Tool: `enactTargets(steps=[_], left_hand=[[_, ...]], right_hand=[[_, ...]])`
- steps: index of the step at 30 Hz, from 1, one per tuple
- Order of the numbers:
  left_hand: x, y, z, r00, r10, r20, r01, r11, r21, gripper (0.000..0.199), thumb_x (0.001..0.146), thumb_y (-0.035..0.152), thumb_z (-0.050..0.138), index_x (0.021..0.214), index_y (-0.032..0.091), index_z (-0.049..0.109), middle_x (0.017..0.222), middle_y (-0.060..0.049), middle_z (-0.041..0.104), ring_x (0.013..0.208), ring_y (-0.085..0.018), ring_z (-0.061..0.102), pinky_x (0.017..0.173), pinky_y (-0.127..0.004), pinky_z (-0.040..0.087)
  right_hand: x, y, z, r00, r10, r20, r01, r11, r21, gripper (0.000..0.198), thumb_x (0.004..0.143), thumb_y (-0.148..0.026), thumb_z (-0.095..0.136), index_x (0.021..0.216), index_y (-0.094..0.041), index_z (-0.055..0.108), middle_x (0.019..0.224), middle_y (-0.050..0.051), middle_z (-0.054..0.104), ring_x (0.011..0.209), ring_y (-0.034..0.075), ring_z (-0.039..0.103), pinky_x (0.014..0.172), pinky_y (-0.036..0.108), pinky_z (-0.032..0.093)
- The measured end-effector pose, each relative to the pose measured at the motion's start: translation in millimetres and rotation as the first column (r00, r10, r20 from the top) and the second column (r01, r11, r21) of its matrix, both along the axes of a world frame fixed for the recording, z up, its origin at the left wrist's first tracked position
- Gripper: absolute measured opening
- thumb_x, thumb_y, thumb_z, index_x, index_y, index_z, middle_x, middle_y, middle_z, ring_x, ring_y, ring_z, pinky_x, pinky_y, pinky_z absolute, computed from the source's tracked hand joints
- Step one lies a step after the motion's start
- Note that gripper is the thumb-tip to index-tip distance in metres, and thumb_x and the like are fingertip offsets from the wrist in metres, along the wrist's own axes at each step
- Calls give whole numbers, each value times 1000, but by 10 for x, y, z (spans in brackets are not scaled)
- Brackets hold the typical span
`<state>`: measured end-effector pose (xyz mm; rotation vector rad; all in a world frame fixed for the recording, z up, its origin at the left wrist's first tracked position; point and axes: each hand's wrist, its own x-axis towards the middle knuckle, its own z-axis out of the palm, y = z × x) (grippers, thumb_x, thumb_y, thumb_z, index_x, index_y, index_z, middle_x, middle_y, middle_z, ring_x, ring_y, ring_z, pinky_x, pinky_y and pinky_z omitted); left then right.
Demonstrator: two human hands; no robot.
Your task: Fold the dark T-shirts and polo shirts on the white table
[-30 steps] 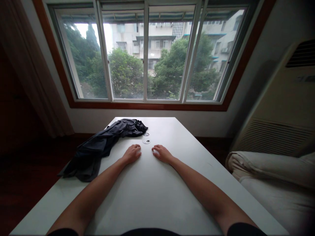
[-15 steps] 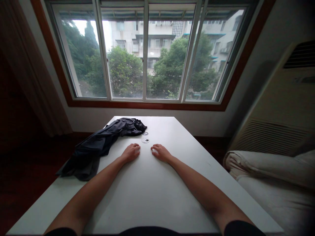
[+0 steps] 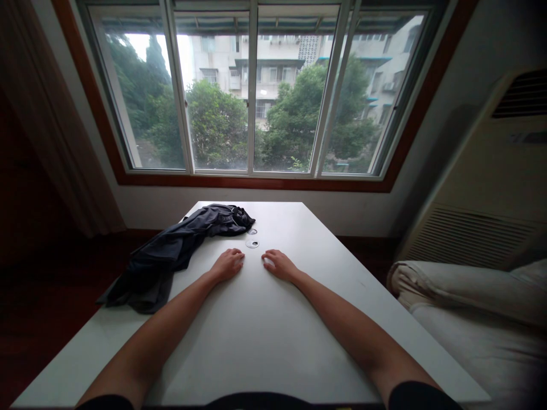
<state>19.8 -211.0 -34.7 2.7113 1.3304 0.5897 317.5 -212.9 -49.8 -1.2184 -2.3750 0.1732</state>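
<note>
My left hand (image 3: pixel 228 264) rests on the white table (image 3: pixel 273 341), its fingers slightly bent and apart, holding nothing. Across a small gap lies my right hand (image 3: pixel 278 264), also on the tabletop with loosely spread fingers and nothing in them. Just beyond both hands is a round cable-hole cover (image 3: pixel 252 244) set in the table, with a second round piece (image 3: pixel 252 232) behind it. A dark, crumpled garment (image 3: pixel 183 239) lies to the left of my left hand, trailing along the table's left edge. Neither hand touches it.
A wide window (image 3: pixel 252 102) in a brown frame is past the table's far end. To the right are a light-covered sofa (image 3: pixel 478 290) and a tall air conditioner (image 3: pixel 482 188). A curtain (image 3: pixel 55 125) hangs at the left.
</note>
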Motion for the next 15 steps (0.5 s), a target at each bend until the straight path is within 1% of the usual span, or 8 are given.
enactTargets(steps=[5,9,15], left_hand=[[-3,-6,7,1000,2,9,-2,1000,-9,39,97,30,58,133,25,72,138,-10,66,125,-27,60,112,-39,47],[-3,0,15,1000,-1,1,1,1000,-17,39,97,31,59,133,23,72,138,-11,66,125,-28,60,111,-39,47],[-1,8,0,1000,-6,11,6,1000,-9,38,97,29,60,132,23,72,137,-11,66,124,-27,60,111,-39,47]], right_hand=[[-4,-12,12,1000,-5,2,5,1000,-8,34,98,-33,64,130,-26,72,141,10,64,132,28,58,113,44,45],[-10,-23,28,1000,-6,2,6,1000,-13,34,98,-33,63,130,-26,71,141,11,63,132,28,57,114,45,45],[-1,13,-14,1000,0,-11,0,1000,-9,33,97,-32,65,129,-26,72,140,11,64,132,28,58,114,45,45]])
